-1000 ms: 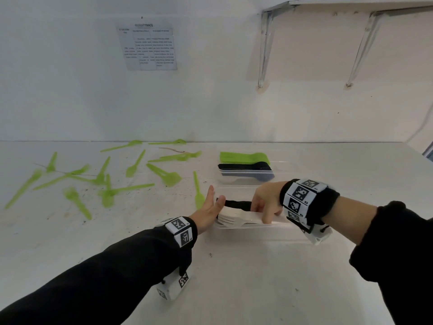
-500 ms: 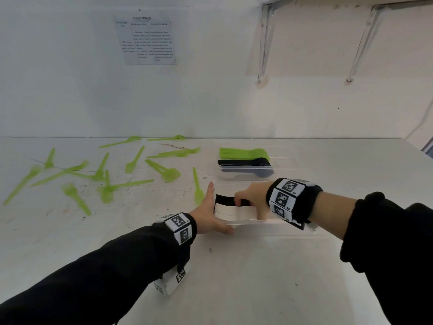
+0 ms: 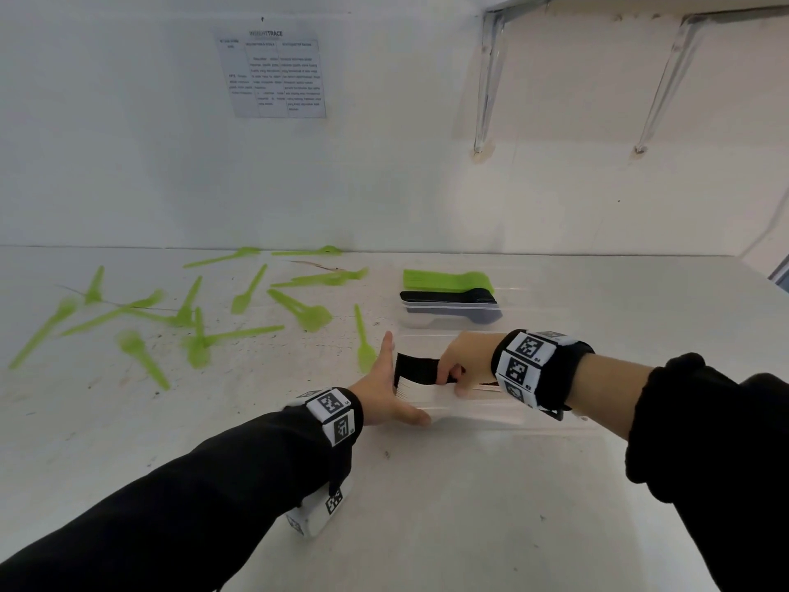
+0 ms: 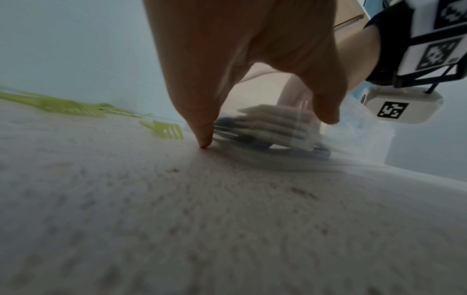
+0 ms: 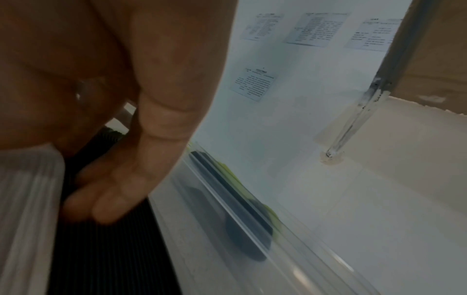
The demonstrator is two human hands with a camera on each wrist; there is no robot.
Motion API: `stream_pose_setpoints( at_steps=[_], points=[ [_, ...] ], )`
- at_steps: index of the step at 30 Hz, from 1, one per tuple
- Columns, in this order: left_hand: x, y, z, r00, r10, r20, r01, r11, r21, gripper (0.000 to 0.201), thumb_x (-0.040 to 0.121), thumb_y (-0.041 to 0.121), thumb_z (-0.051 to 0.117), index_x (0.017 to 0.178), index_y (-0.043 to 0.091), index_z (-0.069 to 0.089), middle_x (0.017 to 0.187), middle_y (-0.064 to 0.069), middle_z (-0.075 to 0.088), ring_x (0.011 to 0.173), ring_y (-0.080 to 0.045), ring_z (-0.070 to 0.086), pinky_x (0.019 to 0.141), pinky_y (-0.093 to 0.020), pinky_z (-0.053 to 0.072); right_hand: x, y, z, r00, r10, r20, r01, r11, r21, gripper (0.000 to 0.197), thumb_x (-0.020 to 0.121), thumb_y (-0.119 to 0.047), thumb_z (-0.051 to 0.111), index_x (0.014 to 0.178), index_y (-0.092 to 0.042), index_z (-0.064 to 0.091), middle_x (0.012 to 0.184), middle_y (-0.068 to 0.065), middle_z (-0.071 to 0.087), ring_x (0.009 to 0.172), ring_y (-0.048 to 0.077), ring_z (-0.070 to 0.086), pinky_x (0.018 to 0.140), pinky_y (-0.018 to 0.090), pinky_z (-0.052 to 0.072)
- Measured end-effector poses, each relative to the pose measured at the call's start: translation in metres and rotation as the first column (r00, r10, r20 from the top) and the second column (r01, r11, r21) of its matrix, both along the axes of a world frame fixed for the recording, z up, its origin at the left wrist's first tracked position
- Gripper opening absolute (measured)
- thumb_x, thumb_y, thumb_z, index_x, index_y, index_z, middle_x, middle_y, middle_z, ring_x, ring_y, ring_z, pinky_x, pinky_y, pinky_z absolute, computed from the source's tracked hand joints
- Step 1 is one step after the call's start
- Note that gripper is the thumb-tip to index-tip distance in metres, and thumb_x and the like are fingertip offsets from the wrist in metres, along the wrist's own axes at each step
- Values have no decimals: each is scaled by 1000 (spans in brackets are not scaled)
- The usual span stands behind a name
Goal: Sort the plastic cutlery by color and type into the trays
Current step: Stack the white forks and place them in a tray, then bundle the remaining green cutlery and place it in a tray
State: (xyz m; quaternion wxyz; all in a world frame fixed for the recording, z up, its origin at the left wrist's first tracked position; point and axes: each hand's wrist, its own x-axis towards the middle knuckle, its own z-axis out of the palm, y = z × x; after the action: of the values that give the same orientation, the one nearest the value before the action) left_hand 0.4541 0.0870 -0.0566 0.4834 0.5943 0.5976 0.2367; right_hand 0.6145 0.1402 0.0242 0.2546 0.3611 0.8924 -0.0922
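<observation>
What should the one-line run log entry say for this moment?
left hand: flat against fork stack ends | right hand: grips black forks | clear tray: forks inside

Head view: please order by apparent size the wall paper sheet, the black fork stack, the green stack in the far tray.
1. Wall paper sheet, largest.
2. Green stack.
3. Black fork stack, partly hidden by the right hand, so unsure.

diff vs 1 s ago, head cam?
The left hand closed in from beside the near tray and now presses flat against the ends of the black stack and white stack. The right hand slid left along them, fingers curled over both. Loose green cutlery and far tray unchanged.
</observation>
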Motion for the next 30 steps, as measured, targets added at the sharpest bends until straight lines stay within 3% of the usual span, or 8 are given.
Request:
stream_pose_setpoints(
  at_steps=[3, 7, 12, 17, 21, 24, 27, 30],
  points=[
    [-1, 1, -1, 1000, -2, -9, 2, 1000, 0, 138, 67, 15, 84, 142, 21, -32, 157, 1, -14, 145, -11, 0, 104, -17, 13, -6, -3, -5, 998, 30, -57, -27, 998, 51, 36, 87, -14, 61, 123, -13, 59, 118, 9, 62, 110, 25, 56, 82, 20, 36],
    [-1, 2, -4, 1000, 0, 0, 0, 1000, -8, 141, 65, 16, 85, 140, 24, -34, 157, 0, -17, 145, -11, -1, 109, -22, 14, -15, -3, -10, 997, 74, -6, -73, 995, 60, 33, 87, -17, 62, 119, -12, 60, 118, 8, 62, 109, 27, 57, 86, 25, 41],
    [-1, 2, -4, 1000, 10, 18, -9, 1000, -10, 142, 65, 15, 85, 140, 24, -34, 157, 0, -14, 144, -11, 3, 109, -22, 16, -7, 0, 4, 1000, 20, 20, -20, 1000, -13, 62, 79, -29, 73, 133, -15, 47, 123, 5, 60, 113, 24, 55, 88, 23, 39],
    [-1, 1, -3, 1000, 4, -6, -4, 1000, -13, 139, 67, 13, 83, 140, 24, -34, 158, 3, -7, 143, -10, 13, 106, -19, 20, -7, 1, -10, 995, -55, 79, 52, 998, 37, 76, 76, -24, 76, 138, -14, 34, 135, 12, 42, 120, 31, 47, 102, 39, 41],
    [-1, 0, -1, 1000, 2, -20, -3, 1000, -17, 137, 68, 14, 83, 141, 24, -32, 158, 2, -10, 144, -12, 9, 105, -19, 18, -11, -1, -13, 990, -99, 105, 90, 992, 87, 63, 81, -20, 70, 134, -9, 38, 127, 14, 50, 114, 32, 54, 96, 38, 45],
    [-1, -1, 0, 1000, 3, -15, -3, 1000, -19, 136, 69, 13, 82, 141, 23, -32, 158, 2, -10, 144, -11, 9, 103, -17, 19, -15, 3, -20, 978, -109, 175, 89, 989, 119, 61, 76, -27, 75, 128, -12, 47, 118, 9, 60, 108, 28, 61, 94, 37, 49],
    [1, -2, 2, 1000, -7, -8, 6, 1000, -18, 134, 70, 10, 81, 141, 21, -33, 158, 3, -5, 141, -8, 14, 101, -15, 20, -20, 3, -28, 960, -101, 263, 66, 988, 139, 59, 85, -23, 68, 136, -13, 41, 128, 11, 55, 117, 30, 56, 99, 35, 45],
    [1, -3, 5, 1000, -6, -17, 5, 1000, -22, 134, 71, 11, 81, 141, 21, -33, 158, 4, -2, 139, -6, 16, 99, -15, 21, -21, 14, -38, 966, -50, 254, -1, 981, 196, 65, 67, -36, 81, 122, -24, 47, 112, 3, 64, 94, 25, 65, 84, 34, 53]
  ],
)
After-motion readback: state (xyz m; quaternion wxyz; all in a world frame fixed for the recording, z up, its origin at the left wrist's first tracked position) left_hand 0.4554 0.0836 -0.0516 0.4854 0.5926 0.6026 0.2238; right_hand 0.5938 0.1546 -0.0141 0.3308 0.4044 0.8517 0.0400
